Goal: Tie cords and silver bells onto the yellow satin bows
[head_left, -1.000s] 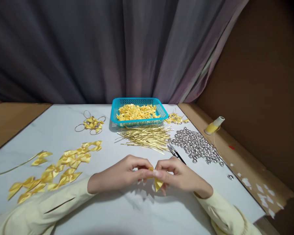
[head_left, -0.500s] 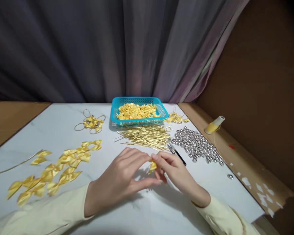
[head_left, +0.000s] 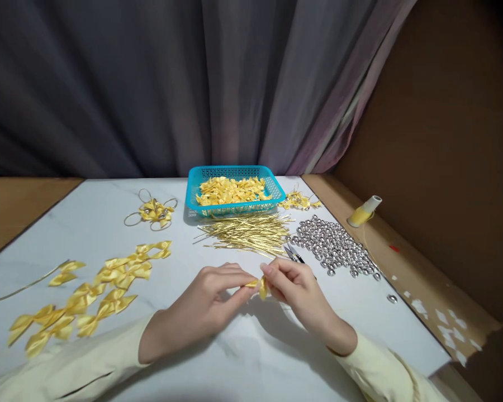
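A small yellow satin ribbon bow (head_left: 263, 288) is stretched between my two hands above the table's front middle. My left hand (head_left: 205, 306) pinches its left side between thumb and fingertips. With thumb and forefinger, my right hand (head_left: 302, 296) grips the other side, and those fingers hide part of the bow. Several more yellow bows (head_left: 118, 271) lie spread out to the left of my left hand. Just beyond my right hand lie thread snips (head_left: 294, 254), their handles partly covered by that hand.
A blue basket (head_left: 235, 209) of yellow bows stands at the back. Before it lies a heap of gold twist ties (head_left: 245, 234). Silver rings (head_left: 337, 245) are piled right, near a yellow thread spool (head_left: 364, 212). A looped bow cluster (head_left: 156, 212) sits back left.
My left thumb has closed up to its fingertips, and that hand now grips the bow's left side. The bow has turned and spread between both hands. The camera view has shifted slightly.
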{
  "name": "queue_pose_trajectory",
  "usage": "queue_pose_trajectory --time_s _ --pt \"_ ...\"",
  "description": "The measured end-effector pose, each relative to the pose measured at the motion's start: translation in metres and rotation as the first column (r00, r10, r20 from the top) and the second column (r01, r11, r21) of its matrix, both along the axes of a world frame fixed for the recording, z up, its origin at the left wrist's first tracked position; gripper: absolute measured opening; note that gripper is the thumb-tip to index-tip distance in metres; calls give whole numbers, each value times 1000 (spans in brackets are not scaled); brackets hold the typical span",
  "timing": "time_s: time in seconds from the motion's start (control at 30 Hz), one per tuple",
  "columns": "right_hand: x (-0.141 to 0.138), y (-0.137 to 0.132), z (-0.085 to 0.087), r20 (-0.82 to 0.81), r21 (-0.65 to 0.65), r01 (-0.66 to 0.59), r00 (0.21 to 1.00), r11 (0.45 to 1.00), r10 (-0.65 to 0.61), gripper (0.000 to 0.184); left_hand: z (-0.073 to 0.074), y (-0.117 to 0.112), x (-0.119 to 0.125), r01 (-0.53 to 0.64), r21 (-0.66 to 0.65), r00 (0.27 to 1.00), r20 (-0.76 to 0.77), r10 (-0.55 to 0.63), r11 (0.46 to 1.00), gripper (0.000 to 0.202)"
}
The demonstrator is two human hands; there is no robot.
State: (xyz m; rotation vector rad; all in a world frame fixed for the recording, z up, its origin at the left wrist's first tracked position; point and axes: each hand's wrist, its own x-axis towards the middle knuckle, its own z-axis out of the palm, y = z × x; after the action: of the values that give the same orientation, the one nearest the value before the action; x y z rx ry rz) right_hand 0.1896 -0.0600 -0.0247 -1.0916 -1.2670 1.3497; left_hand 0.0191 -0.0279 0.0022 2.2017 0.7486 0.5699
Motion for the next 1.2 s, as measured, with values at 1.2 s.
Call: queue_pose_trajectory --time_s 1.2 --pt "151 81 -31 -522 -281 403 697 871 -491 31 12 -2 -2 171 -683 985 101 -140 710 27"
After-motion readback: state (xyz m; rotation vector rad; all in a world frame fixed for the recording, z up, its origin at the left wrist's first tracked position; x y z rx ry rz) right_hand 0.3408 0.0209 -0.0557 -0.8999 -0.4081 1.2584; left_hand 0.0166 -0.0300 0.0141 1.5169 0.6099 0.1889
